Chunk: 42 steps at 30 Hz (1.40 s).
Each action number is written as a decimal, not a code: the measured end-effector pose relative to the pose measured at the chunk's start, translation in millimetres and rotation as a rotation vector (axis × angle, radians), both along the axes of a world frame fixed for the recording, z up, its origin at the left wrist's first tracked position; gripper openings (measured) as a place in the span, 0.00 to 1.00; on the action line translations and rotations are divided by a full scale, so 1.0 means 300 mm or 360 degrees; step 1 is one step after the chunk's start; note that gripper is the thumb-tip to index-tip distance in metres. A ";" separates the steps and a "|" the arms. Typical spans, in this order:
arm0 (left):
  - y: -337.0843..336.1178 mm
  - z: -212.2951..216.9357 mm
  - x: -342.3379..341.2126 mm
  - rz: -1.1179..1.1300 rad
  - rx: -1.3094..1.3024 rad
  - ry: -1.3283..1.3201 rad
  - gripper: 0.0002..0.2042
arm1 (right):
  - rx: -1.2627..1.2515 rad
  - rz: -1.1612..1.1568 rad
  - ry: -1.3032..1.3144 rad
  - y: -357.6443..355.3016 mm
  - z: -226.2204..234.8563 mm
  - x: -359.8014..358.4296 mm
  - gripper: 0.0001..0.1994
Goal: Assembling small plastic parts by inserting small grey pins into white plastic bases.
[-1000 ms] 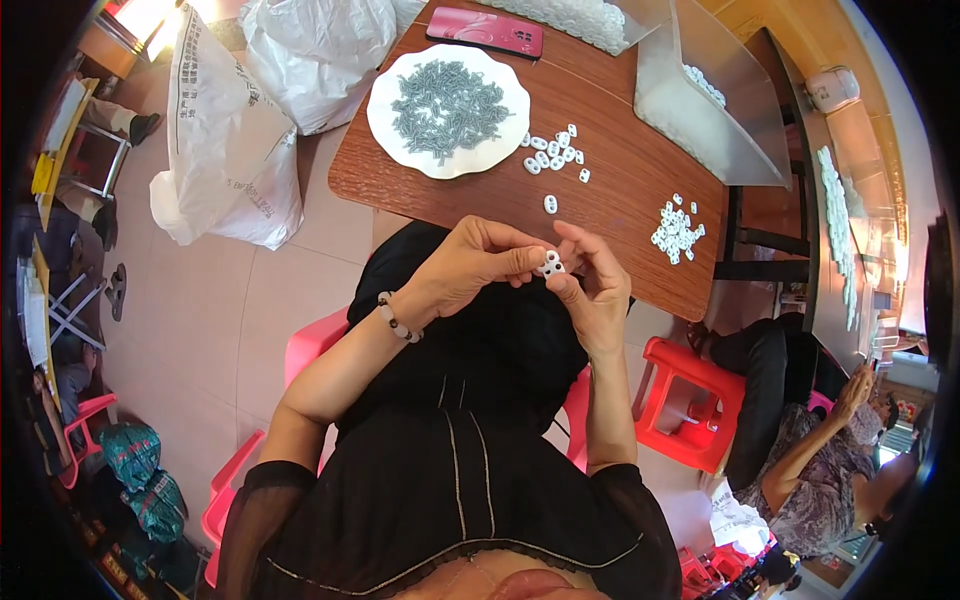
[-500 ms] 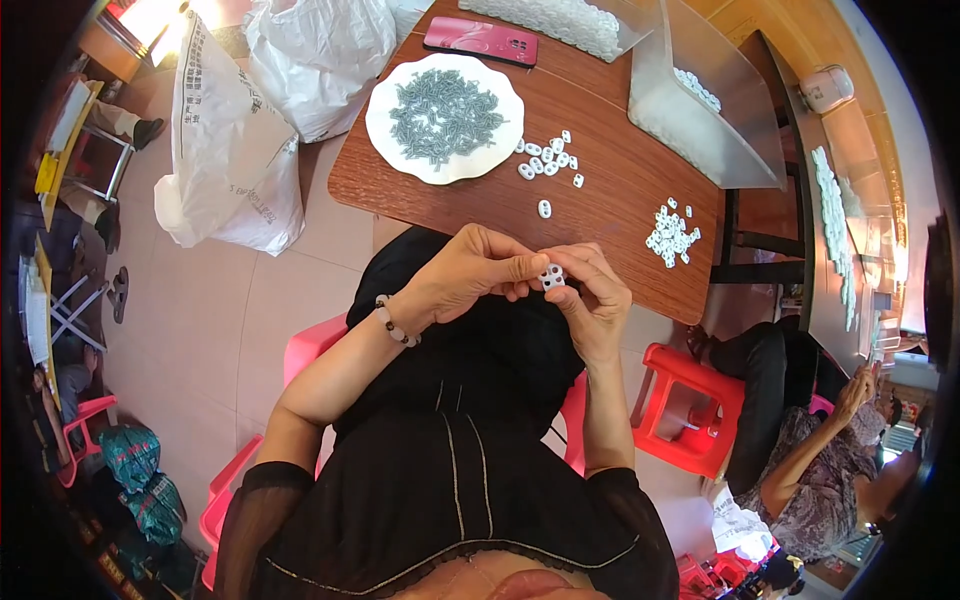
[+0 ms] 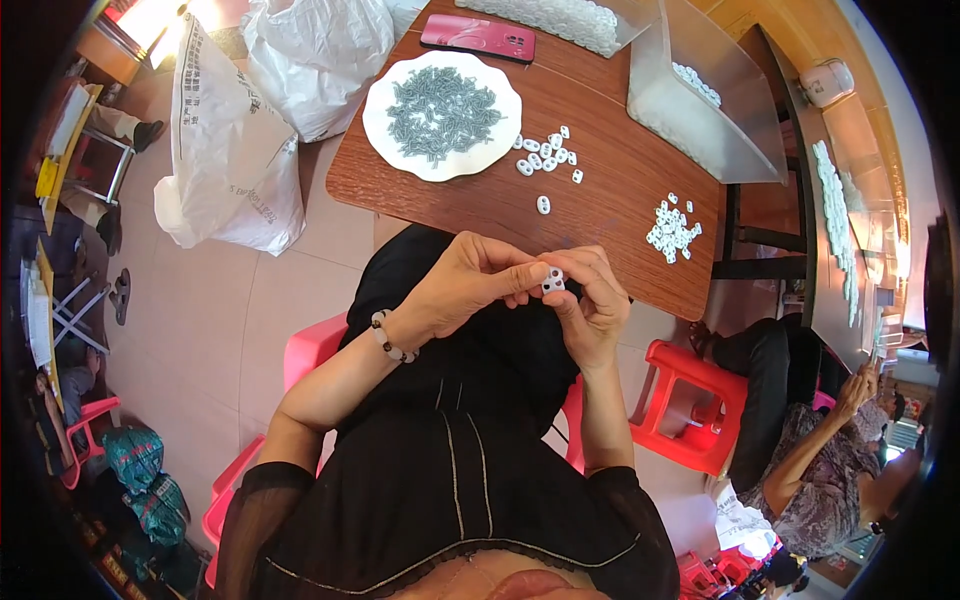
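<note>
- My left hand [image 3: 455, 285] and right hand [image 3: 592, 300] pinch a white piece [image 3: 553, 281] between them, above my lap by the table [image 3: 610, 130] edge.
- Beyond them lies a lone oval [image 3: 543, 205], before a loose cluster [image 3: 548, 152].
- Left of that, a plate [image 3: 375, 118] holds grey pins [image 3: 440, 112]; a phone [image 3: 478, 38] lies behind.
- A small pile [image 3: 674, 233] sits right.
- A red stool [image 3: 690, 452] stands right of me.

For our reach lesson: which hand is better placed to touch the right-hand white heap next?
Probably the right hand: it is nearer the white heap; the left hand lies farther left. Both touch a white piece.
</note>
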<state>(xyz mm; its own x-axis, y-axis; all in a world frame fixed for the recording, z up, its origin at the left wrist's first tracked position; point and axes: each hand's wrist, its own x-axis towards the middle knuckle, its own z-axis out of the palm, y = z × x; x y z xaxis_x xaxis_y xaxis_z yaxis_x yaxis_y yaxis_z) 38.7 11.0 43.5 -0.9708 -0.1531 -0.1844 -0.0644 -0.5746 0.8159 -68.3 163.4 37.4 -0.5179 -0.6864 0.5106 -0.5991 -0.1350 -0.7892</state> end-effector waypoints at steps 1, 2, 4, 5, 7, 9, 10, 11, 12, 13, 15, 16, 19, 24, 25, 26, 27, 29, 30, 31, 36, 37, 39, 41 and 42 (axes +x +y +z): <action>0.001 0.001 0.001 0.0001 0.0012 -0.0014 0.11 | 0.0001 0.0001 -0.0001 -0.001 0.001 0.000 0.17; 0.001 0.000 0.001 0.0001 0.0023 -0.0027 0.11 | 0.0004 0.0000 0.0009 -0.001 0.003 0.000 0.17; -0.002 -0.002 0.003 -0.0008 0.0038 -0.0022 0.11 | 0.0008 -0.0001 0.0018 -0.003 0.006 0.002 0.17; -0.004 -0.003 0.004 -0.0017 0.0053 -0.0018 0.11 | 0.0011 -0.0003 0.0006 -0.004 0.007 0.005 0.17; -0.005 -0.007 0.002 -0.0023 0.0036 -0.0017 0.10 | 0.0014 -0.0004 -0.0007 -0.005 0.009 0.007 0.17; -0.004 -0.006 0.001 -0.0031 0.0018 -0.0015 0.10 | 0.0029 0.0002 0.0002 -0.004 0.010 0.005 0.17; -0.001 -0.001 0.001 -0.0019 0.0028 -0.0014 0.10 | 0.0029 0.0001 0.0001 -0.003 0.011 0.005 0.17; 0.001 0.004 0.001 -0.0006 0.0038 -0.0013 0.10 | 0.0030 0.0009 0.0001 -0.003 0.011 0.005 0.17; 0.002 0.007 0.002 -0.0008 0.0037 -0.0013 0.10 | 0.0031 0.0016 0.0000 -0.002 0.011 0.004 0.18; 0.003 0.011 0.002 -0.0004 0.0013 -0.0018 0.10 | 0.0031 0.0015 0.0000 -0.004 0.013 0.006 0.18; 0.005 0.015 0.004 -0.0001 -0.0013 -0.0025 0.10 | 0.0032 0.0001 -0.0014 -0.010 0.016 0.013 0.19; 0.007 0.017 0.004 -0.0003 -0.0002 -0.0023 0.10 | 0.0031 0.0000 -0.0016 -0.011 0.018 0.012 0.19; 0.008 0.027 0.003 -0.0011 0.0011 -0.0023 0.10 | 0.0052 0.0069 0.0072 -0.012 0.023 0.011 0.20; 0.017 0.028 0.011 -0.0038 0.0085 -0.0034 0.10 | 0.0032 0.0013 0.0019 -0.007 0.022 0.038 0.19; 0.020 0.034 0.013 -0.0029 0.0058 -0.0039 0.10 | 0.0033 0.0011 0.0017 -0.009 0.020 0.043 0.19; 0.023 0.037 0.014 -0.0019 0.0030 -0.0044 0.09 | 0.0006 -0.0006 0.0004 -0.012 0.018 0.048 0.19; 0.024 0.035 0.016 -0.0019 0.0030 -0.0046 0.09 | -0.0020 -0.0024 -0.0009 -0.013 0.016 0.052 0.19; 0.024 0.027 0.021 -0.0023 0.0052 -0.0052 0.09 | -0.0025 -0.0022 -0.0044 -0.010 0.012 0.058 0.18; 0.025 0.027 0.023 -0.0024 0.0052 -0.0053 0.09 | -0.0030 -0.0020 -0.0078 -0.009 0.010 0.061 0.18; 0.026 0.029 0.025 -0.0031 0.0063 -0.0049 0.09 | -0.0030 -0.0021 -0.0080 -0.008 0.009 0.064 0.18; 0.030 0.029 0.032 -0.0054 0.0096 -0.0056 0.09 | -0.0074 -0.0063 -0.0093 -0.003 0.005 0.079 0.15; 0.031 0.028 0.032 -0.0063 0.0133 -0.0068 0.09 | -0.0072 -0.0067 -0.0094 -0.004 0.001 0.081 0.15; 0.031 0.023 0.031 -0.0069 0.0172 -0.0082 0.09 | -0.0109 -0.0119 -0.0043 -0.009 -0.007 0.083 0.15; 0.033 0.008 0.027 -0.0038 0.0075 -0.0052 0.09 | -0.0100 -0.0140 -0.0043 -0.012 -0.013 0.081 0.15; 0.034 0.009 0.024 -0.0044 0.0075 -0.0049 0.09 | -0.0094 -0.0160 -0.0040 -0.012 -0.016 0.080 0.15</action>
<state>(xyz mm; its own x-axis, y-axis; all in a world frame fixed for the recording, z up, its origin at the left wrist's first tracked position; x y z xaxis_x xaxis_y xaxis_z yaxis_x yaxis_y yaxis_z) 45.9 21.4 46.2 -0.9684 -0.1171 -0.2204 -0.1051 -0.6098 0.7855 -44.4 159.7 32.7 -0.5957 -0.5996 0.5345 -0.5920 -0.1220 -0.7967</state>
